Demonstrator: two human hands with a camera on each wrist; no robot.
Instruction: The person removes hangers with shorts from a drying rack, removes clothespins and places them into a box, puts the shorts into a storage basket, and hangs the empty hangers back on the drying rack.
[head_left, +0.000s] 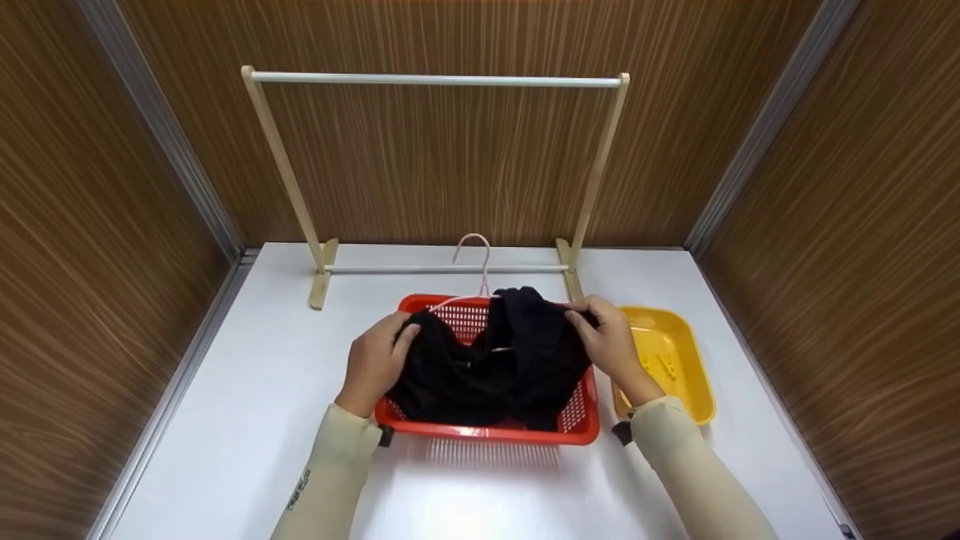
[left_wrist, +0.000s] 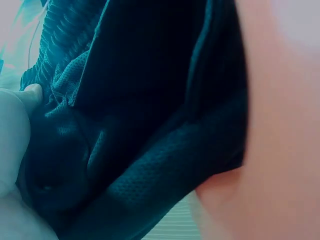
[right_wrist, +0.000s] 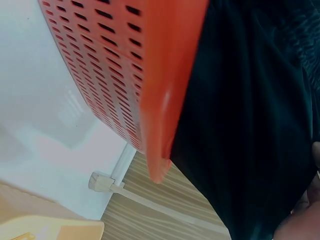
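Note:
A black garment (head_left: 465, 394) with a gathered elastic edge lies bunched over the red basket (head_left: 480, 433). Inside its upper edge sits a pink clothes hanger (head_left: 486, 277), hook pointing to the back; one sloping arm shows on the left, and much of the rest is hidden by cloth. My left hand (head_left: 373, 364) grips the garment's left upper corner, thumb on top. At the right upper corner, my right hand (head_left: 609, 341) pinches the cloth between thumb and fingers. In the right wrist view the fabric (right_wrist: 240, 125) hangs stretched beside the basket's rim.
Behind the basket stands a clothes rack (head_left: 435, 79) with a pale rail and wooden legs. To the right, partly under my right forearm, is a yellow tray (head_left: 701, 382) with yellow clothes pegs (head_left: 667, 365). Wood-patterned walls (head_left: 450, 172) enclose the white table (head_left: 225, 420).

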